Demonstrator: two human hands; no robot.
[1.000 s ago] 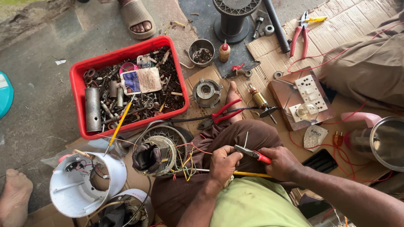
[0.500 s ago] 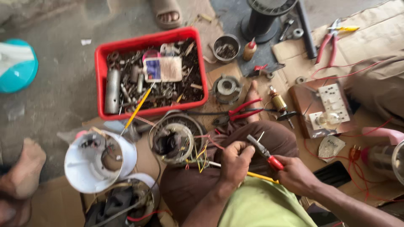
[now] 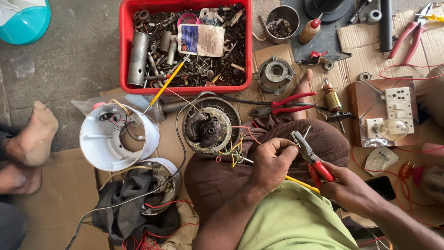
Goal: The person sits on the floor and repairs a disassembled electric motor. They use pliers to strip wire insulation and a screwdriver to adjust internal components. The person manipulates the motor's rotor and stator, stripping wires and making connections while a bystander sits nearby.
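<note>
My left hand (image 3: pixel 272 163) is closed around thin wires that run to a round motor stator (image 3: pixel 210 129) resting by my knee. My right hand (image 3: pixel 348 187) grips the red handles of a small pair of pliers (image 3: pixel 309 153), whose jaws point up and left, almost touching the fingertips of my left hand. Coloured wires (image 3: pixel 236 149) hang between the stator and my left hand. A yellow-handled tool (image 3: pixel 300 183) lies across my lap beneath both hands.
A red tray (image 3: pixel 124 55) of metal parts and screws sits ahead. A white round housing (image 3: pixel 104 139), a second motor on dark cloth (image 3: pixel 152 190), red-handled pliers (image 3: pixel 286 104), a rotor (image 3: pixel 332 99), a switchboard with bulb (image 3: pixel 393 118) and another person's bare feet (image 3: pixel 27 143) surround me.
The view has swung down and closer to my lap. My hands have drawn together, the pliers' jaws now close to my left fingertips and the wires.
</note>
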